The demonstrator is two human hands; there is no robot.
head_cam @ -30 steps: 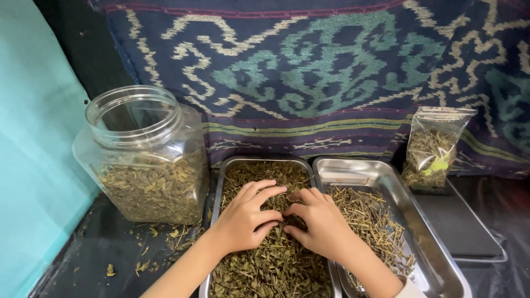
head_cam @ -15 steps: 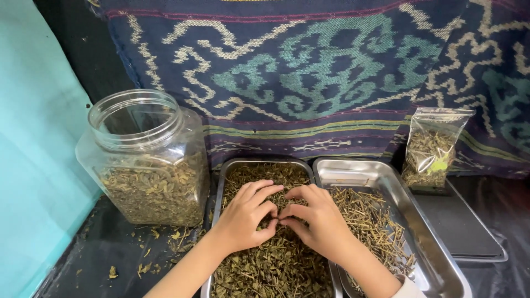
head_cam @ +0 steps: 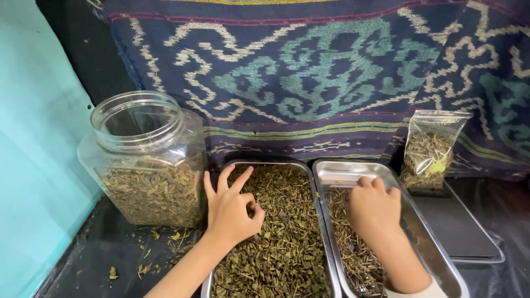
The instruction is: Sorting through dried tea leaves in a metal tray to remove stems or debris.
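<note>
Two steel trays sit side by side. The left tray (head_cam: pixel 216 197) is full of dried green leaves (head_cam: pixel 287 232). The right tray (head_cam: pixel 342 170) holds thin dried stems (head_cam: pixel 353 256). My left hand (head_cam: pixel 229 207) rests on the leaves at the left tray's left side, thumb and forefinger pinched together, the other fingers raised. My right hand (head_cam: pixel 374 207) is over the right tray, palm down, fingers curled onto the stems; whether it holds any is hidden.
A clear plastic jar (head_cam: pixel 144 160), open and part filled with dried leaves, stands left of the trays. A small clear bag (head_cam: pixel 429 150) of dried leaves leans against the patterned cloth (head_cam: pixel 309 72) behind. A dark flat scale (head_cam: pixel 458 226) lies at right. Loose bits (head_cam: pixel 165 237) litter the black surface.
Both hands were together in the middle of the left tray. Now my right hand has moved right over the stem tray, and my left hand has shifted to the left side of the leaves.
</note>
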